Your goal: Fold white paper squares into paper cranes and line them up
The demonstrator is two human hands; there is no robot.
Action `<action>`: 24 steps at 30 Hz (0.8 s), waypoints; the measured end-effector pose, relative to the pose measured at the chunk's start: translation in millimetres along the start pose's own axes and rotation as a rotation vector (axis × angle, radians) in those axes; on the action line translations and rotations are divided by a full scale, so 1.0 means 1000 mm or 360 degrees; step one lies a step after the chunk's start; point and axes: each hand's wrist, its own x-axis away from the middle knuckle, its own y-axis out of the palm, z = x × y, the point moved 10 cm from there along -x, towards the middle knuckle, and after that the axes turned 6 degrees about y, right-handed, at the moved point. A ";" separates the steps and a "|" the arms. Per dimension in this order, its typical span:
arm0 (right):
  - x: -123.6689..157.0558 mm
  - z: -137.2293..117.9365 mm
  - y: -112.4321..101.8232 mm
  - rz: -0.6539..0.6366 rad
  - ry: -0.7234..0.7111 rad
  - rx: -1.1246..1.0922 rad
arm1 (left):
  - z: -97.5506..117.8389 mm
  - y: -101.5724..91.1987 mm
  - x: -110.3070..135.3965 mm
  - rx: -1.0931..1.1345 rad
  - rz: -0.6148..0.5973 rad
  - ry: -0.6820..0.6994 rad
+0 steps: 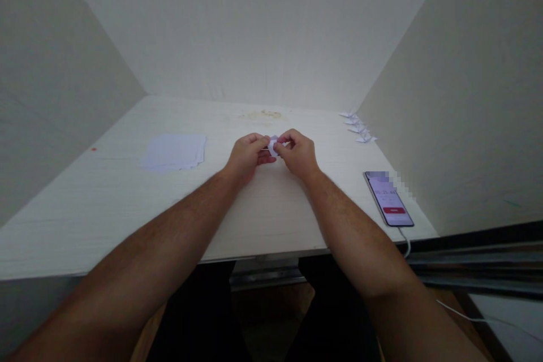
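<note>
A small folded piece of white paper (274, 146) is held just above the middle of the pale desk (106, 203). My left hand (247, 155) pinches it from the left with curled fingers. My right hand (299, 154) pinches it from the right, thumb and fingertips closed on its edge. Most of the paper is hidden between my fingers.
A stack of white paper sheets (175, 151) lies at the left. Several small folded paper figures (358, 127) sit in a row at the back right by the wall. A lit phone (388, 198) with a white cable (406, 243) rests at the right front edge. White walls enclose the desk.
</note>
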 end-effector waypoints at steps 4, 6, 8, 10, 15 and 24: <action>-0.001 0.002 0.007 -0.0103 0.0003 -0.0239 | 0.003 -0.002 -0.001 0.0071 0.0026 -0.0014; 0.000 -0.002 0.006 -0.0083 -0.0045 -0.0239 | 0.003 -0.001 -0.001 0.0091 0.0021 -0.0014; 0.001 -0.005 0.003 -0.0051 -0.0075 -0.0181 | 0.004 -0.001 -0.001 0.0111 0.0015 -0.0015; 0.002 -0.006 0.002 -0.0041 -0.0055 -0.0155 | 0.003 0.000 -0.001 0.0133 0.0016 -0.0014; -0.001 0.004 0.003 -0.0036 0.0081 -0.0214 | 0.003 0.001 0.000 0.0163 0.0003 -0.0010; 0.001 0.003 0.003 -0.0038 0.0090 -0.0218 | 0.002 0.003 0.000 0.0191 -0.0032 -0.0006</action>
